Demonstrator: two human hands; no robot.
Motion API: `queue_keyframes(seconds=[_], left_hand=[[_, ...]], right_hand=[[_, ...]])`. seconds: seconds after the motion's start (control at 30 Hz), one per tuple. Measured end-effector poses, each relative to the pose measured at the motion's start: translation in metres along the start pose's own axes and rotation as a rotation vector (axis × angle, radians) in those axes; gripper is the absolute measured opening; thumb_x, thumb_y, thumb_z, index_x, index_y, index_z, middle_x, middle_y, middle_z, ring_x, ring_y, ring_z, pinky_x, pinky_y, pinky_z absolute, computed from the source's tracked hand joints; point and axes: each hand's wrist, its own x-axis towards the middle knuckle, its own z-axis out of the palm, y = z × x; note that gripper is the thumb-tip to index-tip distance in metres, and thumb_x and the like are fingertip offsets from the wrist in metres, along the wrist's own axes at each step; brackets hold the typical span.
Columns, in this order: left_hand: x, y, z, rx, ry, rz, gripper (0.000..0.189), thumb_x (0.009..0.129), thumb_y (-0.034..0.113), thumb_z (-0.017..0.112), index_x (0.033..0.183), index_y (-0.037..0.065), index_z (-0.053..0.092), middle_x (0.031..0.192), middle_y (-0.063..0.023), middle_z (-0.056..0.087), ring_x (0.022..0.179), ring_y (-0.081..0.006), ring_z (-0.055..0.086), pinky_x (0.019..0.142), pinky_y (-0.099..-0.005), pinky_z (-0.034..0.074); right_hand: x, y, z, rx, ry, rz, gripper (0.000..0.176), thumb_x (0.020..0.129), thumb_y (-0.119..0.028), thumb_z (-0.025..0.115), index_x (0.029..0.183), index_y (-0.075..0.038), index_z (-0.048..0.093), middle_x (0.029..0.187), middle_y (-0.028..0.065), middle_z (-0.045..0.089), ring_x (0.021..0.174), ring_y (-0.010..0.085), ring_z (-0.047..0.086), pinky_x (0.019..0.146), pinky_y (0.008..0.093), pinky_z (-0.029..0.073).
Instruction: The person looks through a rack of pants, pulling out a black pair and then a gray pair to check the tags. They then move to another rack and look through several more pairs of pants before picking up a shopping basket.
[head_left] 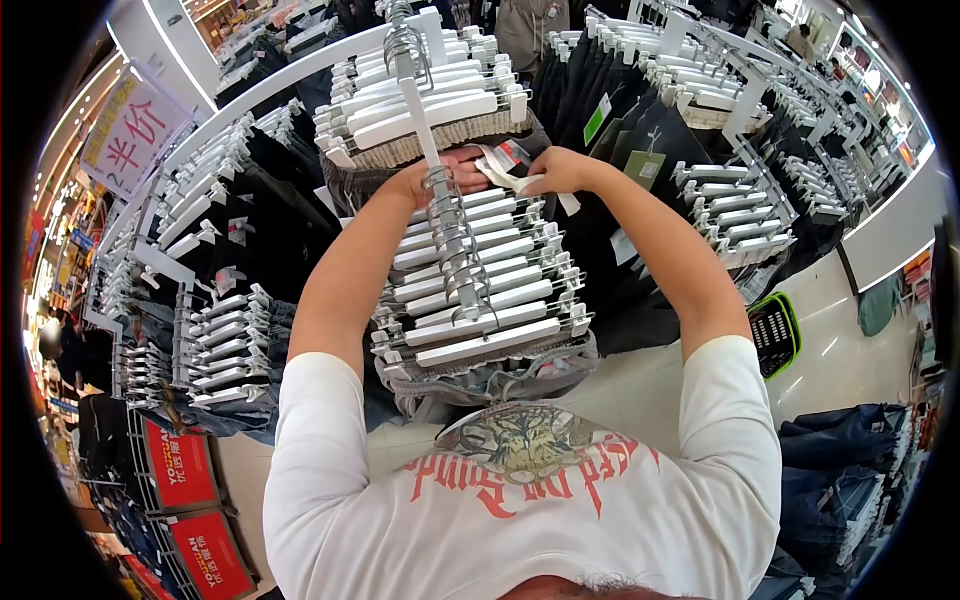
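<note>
Pinching a white tag (508, 176), the right hand (560, 172) is beside the left hand (447, 178), fingers extended, between two groups of white hangers (490, 345). Upper left, a sign (135, 132) reads "半价"; lower left, red panels (181, 466) read "YOUXUAN". At right, a green-rimmed black basket (775, 335) sits on the floor (825, 315) by open aisle space.

Right hand (552, 172) pinching a white label (503, 176), left hand (455, 173) at its other end; just below the grip, white hangers (487, 355) holding grey garments (500, 380); above left, a sign (135, 132) with red characters; lower right, a green-rimmed black basket (797, 335) on pale floor (825, 315)
</note>
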Motion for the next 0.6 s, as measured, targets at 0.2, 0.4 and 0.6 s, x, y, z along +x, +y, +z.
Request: queue_keyframes(seconds=[0.2,0.4,0.6], left_hand=[[0.007,-0.004,-0.005,0.098,0.043,0.010,0.071,0.086,-0.006,0.062,0.148,0.000,0.028,0.137,-0.0200,0.053,0.120,-0.0237,0.058,0.108,-0.0295,0.045],[0.001,0.002,0.001,0.094,-0.011,0.002,0.071,0.086,-0.007,0.062,0.148,0.000,0.030,0.140,-0.0207,0.050,0.125,-0.0247,0.055,0.109,-0.0308,0.043],[0.003,0.001,-0.001,0.228,-0.015,-0.004,0.070,0.084,0.005,0.070,0.145,0.003,0.036,0.139,-0.0158,0.053,0.122,-0.0208,0.057,0.099,-0.0261,0.048]], right_hand=[[0.005,0.002,0.015,0.337,0.110,0.144,0.038,0.072,-0.027,0.082,0.094,0.003,0.074,0.080,0.0080,0.069,0.071,0.0155,0.060,0.067,0.0306,0.048],[0.006,-0.008,0.001,0.875,0.115,0.166,0.031,0.093,-0.018,0.062,0.116,0.003,0.064,0.092,0.0053,0.067,0.084,0.0119,0.060,0.079,0.0270,0.046],[0.006,0.008,0.015,0.567,0.179,0.030,0.021,0.099,-0.017,0.052,0.105,0.002,0.058,0.076,0.0047,0.062,0.070,0.0125,0.062,0.067,0.0297,0.050]])
